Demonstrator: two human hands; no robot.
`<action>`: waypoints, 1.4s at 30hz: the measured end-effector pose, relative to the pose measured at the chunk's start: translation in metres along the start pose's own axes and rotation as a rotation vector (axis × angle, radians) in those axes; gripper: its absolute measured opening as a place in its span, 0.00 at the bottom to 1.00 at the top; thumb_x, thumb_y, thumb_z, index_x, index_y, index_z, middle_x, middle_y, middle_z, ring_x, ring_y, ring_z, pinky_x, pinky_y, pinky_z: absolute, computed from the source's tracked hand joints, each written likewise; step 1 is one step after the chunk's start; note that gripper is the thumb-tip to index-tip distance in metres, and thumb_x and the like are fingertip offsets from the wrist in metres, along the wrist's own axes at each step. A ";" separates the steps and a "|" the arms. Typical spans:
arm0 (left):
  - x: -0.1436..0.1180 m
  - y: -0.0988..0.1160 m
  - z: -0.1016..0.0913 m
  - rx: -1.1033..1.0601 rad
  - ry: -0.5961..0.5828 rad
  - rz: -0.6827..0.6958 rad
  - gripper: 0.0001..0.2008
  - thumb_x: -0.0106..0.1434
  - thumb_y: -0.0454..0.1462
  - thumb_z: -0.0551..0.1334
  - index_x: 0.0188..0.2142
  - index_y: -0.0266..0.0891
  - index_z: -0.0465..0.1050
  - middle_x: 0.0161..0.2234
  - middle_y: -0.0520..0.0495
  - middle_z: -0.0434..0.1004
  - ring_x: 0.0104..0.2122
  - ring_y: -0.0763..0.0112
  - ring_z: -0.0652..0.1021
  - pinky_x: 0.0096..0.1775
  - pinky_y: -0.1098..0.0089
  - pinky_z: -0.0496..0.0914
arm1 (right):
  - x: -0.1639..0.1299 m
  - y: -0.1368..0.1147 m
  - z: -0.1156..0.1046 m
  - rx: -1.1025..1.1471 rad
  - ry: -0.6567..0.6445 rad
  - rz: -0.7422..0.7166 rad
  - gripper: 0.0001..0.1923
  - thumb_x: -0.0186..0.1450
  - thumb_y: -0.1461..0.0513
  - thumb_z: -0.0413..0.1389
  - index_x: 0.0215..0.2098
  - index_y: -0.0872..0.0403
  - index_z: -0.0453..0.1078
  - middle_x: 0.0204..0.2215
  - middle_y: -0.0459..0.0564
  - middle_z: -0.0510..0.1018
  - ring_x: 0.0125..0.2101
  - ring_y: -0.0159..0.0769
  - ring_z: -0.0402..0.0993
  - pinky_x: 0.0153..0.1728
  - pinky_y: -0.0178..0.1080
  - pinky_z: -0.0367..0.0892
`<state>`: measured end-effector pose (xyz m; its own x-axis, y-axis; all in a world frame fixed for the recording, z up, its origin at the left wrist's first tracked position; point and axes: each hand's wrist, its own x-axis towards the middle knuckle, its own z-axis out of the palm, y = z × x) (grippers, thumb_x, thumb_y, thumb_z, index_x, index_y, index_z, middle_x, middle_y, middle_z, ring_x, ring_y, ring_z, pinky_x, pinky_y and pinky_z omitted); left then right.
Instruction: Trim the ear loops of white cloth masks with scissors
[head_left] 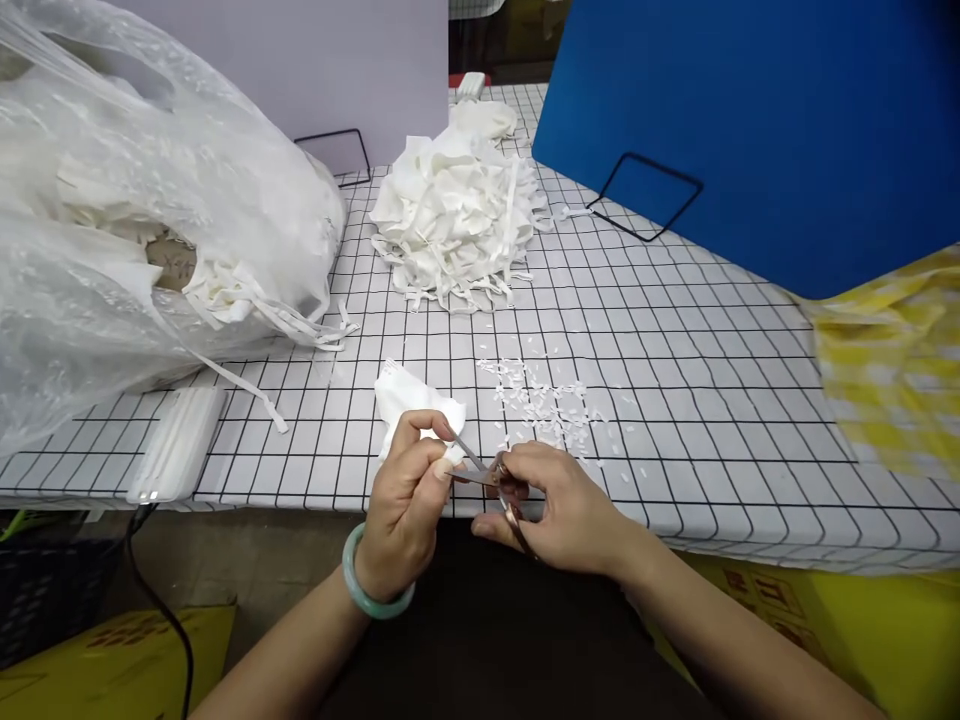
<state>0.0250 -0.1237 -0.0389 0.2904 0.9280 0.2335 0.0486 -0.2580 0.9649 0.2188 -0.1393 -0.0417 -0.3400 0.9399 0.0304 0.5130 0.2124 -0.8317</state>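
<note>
Left hand (405,500): pinched on white fabric piece (416,400), which extends up-left of scissors (487,478).
Right hand (559,505): gripping scissors, blades pointing left into fabric.
Hands: close together.

A big clear plastic bag (112,220) stuffed with white scraps fills the gridded tabletop's (675,380) left side. A heap of white strips (457,225) sits toward the far edge. Tiny white snippets (544,400) lie scattered near the front edge. A blue board (757,120) leans at the far right corner, yellow checked cloth (892,370) below it.
</note>
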 end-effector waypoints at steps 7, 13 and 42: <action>0.002 0.002 0.004 0.066 -0.041 0.080 0.15 0.73 0.35 0.51 0.29 0.39 0.65 0.37 0.43 0.65 0.46 0.61 0.67 0.44 0.64 0.66 | 0.001 -0.001 -0.002 0.048 -0.002 -0.027 0.25 0.60 0.45 0.64 0.21 0.51 0.61 0.17 0.43 0.68 0.19 0.30 0.63 0.24 0.36 0.60; 0.003 0.001 0.004 0.067 -0.067 0.132 0.14 0.74 0.34 0.51 0.29 0.40 0.64 0.33 0.45 0.64 0.46 0.61 0.66 0.44 0.64 0.65 | 0.002 -0.003 -0.001 0.062 -0.002 -0.009 0.28 0.60 0.43 0.63 0.19 0.52 0.59 0.17 0.42 0.67 0.19 0.29 0.62 0.25 0.35 0.60; 0.031 -0.021 0.049 0.097 -0.299 0.187 0.11 0.73 0.32 0.52 0.35 0.39 0.70 0.30 0.46 0.66 0.48 0.62 0.68 0.46 0.66 0.68 | -0.042 0.033 -0.006 0.297 0.094 0.588 0.29 0.55 0.41 0.63 0.17 0.52 0.59 0.14 0.42 0.64 0.19 0.29 0.57 0.22 0.35 0.55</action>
<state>0.0797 -0.1031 -0.0577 0.5686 0.7465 0.3455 0.0548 -0.4534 0.8896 0.2543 -0.1700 -0.0669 0.0068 0.8989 -0.4380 0.3482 -0.4127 -0.8417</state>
